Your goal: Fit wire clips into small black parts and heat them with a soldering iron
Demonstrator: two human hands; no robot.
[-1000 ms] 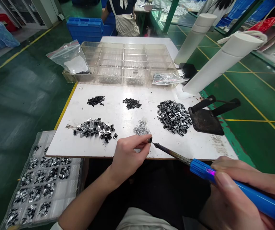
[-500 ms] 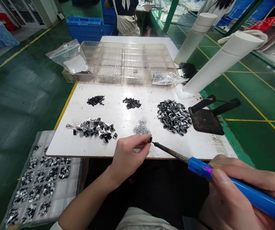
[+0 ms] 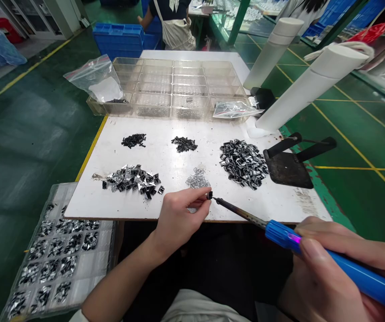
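Note:
Between thumb and fingertips, my left hand (image 3: 184, 212) pinches a small black part (image 3: 209, 195) above the table's front edge. My right hand (image 3: 333, 264) is wrapped round the blue handle of a soldering iron (image 3: 289, 237) with a lit purple spot. The iron's dark tip points left and ends right beside the black part; whether they touch I cannot tell. Just behind my left fingers lies a heap of tiny silvery pieces (image 3: 198, 178). A pile of black and shiny pieces (image 3: 134, 180) is to the left, and a larger such pile (image 3: 244, 163) to the right.
Two small heaps of black pieces (image 3: 134, 140) (image 3: 185, 144) lie farther back. Behind them stands a clear compartment box (image 3: 189, 96) with plastic bags on it. A black metal stand (image 3: 289, 170) and white tubes (image 3: 316, 85) are at right. A filled compartment tray (image 3: 56, 264) sits low left. Another person (image 3: 177, 27) stands beyond.
The soldering iron and my right hand have shifted slightly to the right. My left hand stays nearly still with the black part. The person beyond has an arm out by the blue crates.

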